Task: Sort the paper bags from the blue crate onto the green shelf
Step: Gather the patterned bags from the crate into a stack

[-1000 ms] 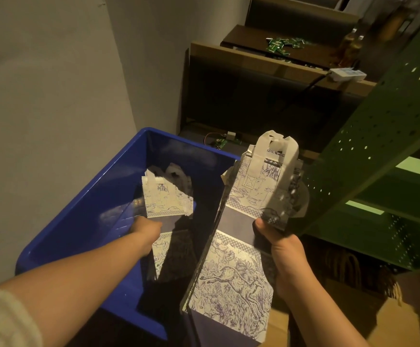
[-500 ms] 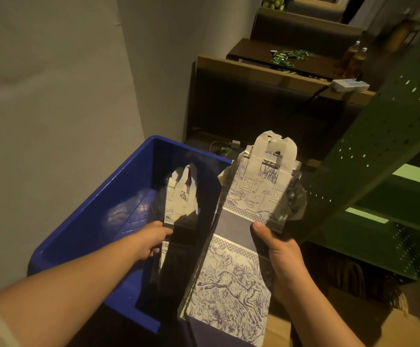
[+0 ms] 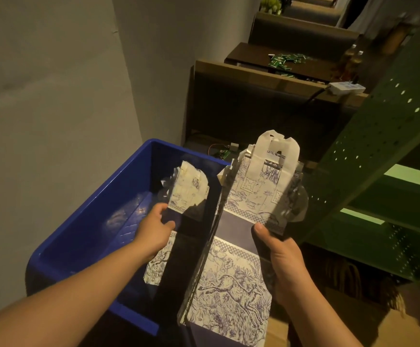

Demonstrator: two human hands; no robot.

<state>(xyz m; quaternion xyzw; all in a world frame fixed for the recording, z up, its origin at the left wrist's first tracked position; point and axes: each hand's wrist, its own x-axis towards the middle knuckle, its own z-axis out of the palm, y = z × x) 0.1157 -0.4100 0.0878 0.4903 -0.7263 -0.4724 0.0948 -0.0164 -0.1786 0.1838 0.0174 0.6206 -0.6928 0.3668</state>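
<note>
A blue crate (image 3: 96, 211) stands on the floor at lower left. My left hand (image 3: 154, 229) reaches into it and grips a flat white paper bag with a purple print (image 3: 187, 191), lifted above the crate's floor. My right hand (image 3: 279, 251) holds a stack of folded paper bags (image 3: 239, 276) with the same purple animal print, white handles pointing away from me, over the crate's right rim. The green perforated shelf (image 3: 379, 151) rises to the right of the stack.
A grey wall runs along the left. Dark wooden benches and a table (image 3: 254, 96) with small green packets stand behind the crate. A white power strip (image 3: 345, 88) lies on a ledge. Brown cardboard (image 3: 404, 329) and bag handles sit at lower right under the shelf.
My left hand has lifted the bag higher out of the crate and toward the stack. My right hand with the stack stayed about where it was.
</note>
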